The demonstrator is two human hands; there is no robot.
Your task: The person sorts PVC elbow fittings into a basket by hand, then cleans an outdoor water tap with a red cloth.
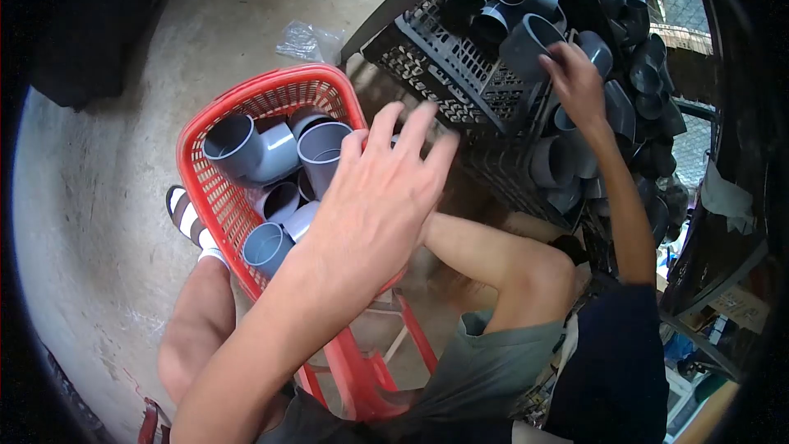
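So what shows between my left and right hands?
In the head view, part of the black crate shows between your left hand and right hand.

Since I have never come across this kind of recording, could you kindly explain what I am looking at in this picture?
Of course. There is no machine here: a person works with two bare hands, and one camera worn on the head looks forward and down at them.

The left hand is open, fingers spread, with nothing visible in it. It partly hides a red basket of gray pipe pieces.

The right hand holds one pipe piece by its rim, beside a black crate with more of them. A clear plastic bag lies on the floor. The dark curved edges come from the picture's wide, rounded view.
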